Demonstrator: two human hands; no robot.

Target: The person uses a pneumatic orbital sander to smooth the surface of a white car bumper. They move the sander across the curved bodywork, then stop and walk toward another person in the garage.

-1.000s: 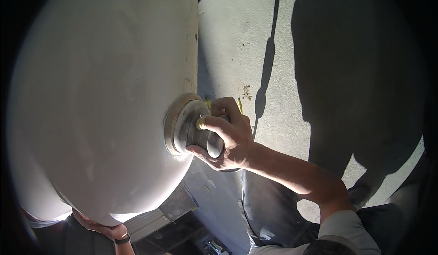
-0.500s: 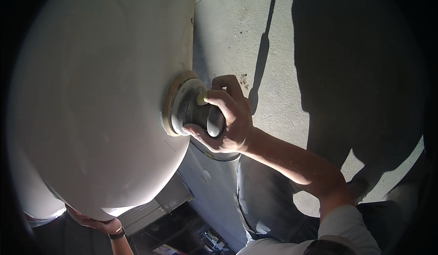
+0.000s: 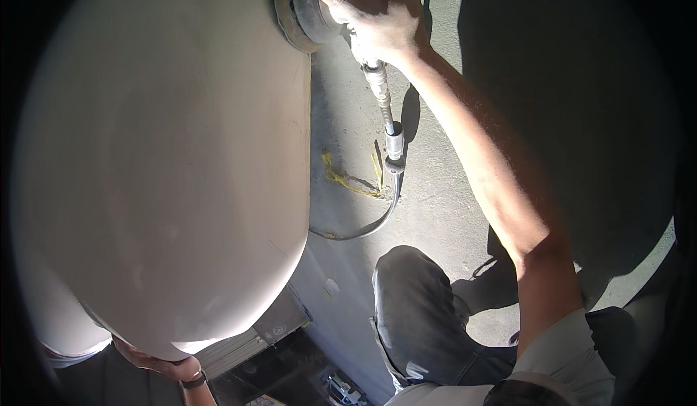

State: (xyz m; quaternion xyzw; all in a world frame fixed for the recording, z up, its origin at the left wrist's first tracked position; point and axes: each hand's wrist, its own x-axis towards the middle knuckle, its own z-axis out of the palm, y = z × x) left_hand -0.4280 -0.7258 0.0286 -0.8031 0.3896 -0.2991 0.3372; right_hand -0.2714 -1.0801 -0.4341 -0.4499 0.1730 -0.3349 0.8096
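Observation:
A large, rounded white panel (image 3: pixel 181 159) fills the left side of the view. At the top, my right hand (image 3: pixel 392 25) grips a round grey sander (image 3: pixel 312 10), its disc pad against the panel's right edge. My thumb lies over the sander's body; the tool's top runs out of the picture. A metal hose fitting (image 3: pixel 394 141) hangs from it, leading to a dark air hose (image 3: pixel 363 233) that curves behind the panel. Down at the lower left, my left hand (image 3: pixel 160 366), with a dark band on the wrist, holds the panel's bottom edge. Its fingertips are partly hidden.
Yellow strands (image 3: pixel 335 172) lie on the concrete floor (image 3: pixel 443 159) beside the hose. My bent knee (image 3: pixel 414 290) in dark trousers is below. A wide shadow (image 3: pixel 566 115) covers the right. Past the panel's lower end are a dark recess and a small metallic object (image 3: pixel 341 391).
My right hand has slid the sander up along the panel's edge to the top of the view. The hose fitting and yellow strands have come into sight. My left hand stays at the bottom edge.

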